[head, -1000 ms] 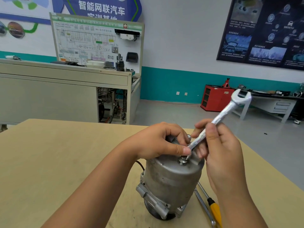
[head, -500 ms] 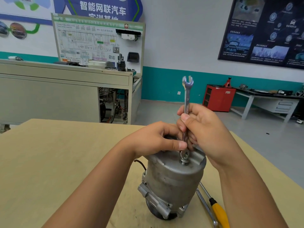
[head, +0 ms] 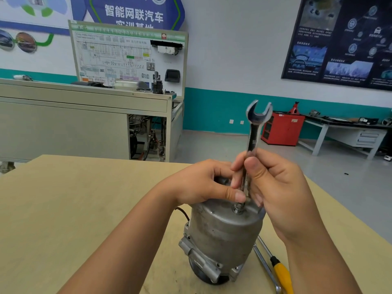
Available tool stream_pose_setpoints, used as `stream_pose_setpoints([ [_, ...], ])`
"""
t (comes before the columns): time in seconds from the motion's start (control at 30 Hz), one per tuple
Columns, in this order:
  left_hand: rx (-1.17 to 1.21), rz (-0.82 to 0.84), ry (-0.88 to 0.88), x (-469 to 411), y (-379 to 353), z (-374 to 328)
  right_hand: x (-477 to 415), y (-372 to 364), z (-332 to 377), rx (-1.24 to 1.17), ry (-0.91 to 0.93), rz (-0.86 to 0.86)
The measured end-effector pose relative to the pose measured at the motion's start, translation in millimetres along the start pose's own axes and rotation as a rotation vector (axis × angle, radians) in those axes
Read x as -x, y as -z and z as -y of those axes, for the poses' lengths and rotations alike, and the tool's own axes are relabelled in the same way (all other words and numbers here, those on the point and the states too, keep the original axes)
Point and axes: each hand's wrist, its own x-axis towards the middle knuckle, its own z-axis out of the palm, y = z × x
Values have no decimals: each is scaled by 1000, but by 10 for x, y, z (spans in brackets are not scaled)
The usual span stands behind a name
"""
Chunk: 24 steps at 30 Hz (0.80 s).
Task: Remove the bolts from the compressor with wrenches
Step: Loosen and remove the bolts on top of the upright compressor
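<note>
A grey metal compressor (head: 222, 236) stands upright on the wooden table (head: 84, 209). A bolt (head: 238, 207) sticks up from its top face near the front. My right hand (head: 273, 192) grips the shaft of a silver wrench (head: 253, 132), which stands nearly upright with its open jaw at the top and its lower end on the bolt. My left hand (head: 203, 183) grips the top of the compressor, its thumb lying next to the bolt. The wrench's lower end is partly hidden by my fingers.
A yellow-handled screwdriver (head: 280, 272) and a second metal tool (head: 265, 268) lie on the table right of the compressor. Beyond the table stand a grey training bench (head: 84, 115), a red cabinet (head: 283, 128) and a grey workbench (head: 347, 132) at the far wall.
The wrench has swung from leaning right to nearly upright, then tipped slightly right again. My right hand moved with it. My left hand stayed on the compressor top.
</note>
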Motion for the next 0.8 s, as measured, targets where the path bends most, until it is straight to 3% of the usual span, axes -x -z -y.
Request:
stream_pose_setpoints([
  [0.23,-112,6,-51,-33,5,-1,58,79,-64,-277,-27,71],
  [0.37,-149,-49,-73,-38,-38,0,118,56,-146,-401,-29,-27],
  [0.57,-99,-90,-43,-25,-48,4,8,-17,-162,-37,-85,-337],
  [0.67,-112,-54,-20,-35,-29,12,-74,-26,-164,22,-121,-304],
  [0.8,-92,31,6,-32,-5,7,-170,29,-115,-45,-228,-106],
])
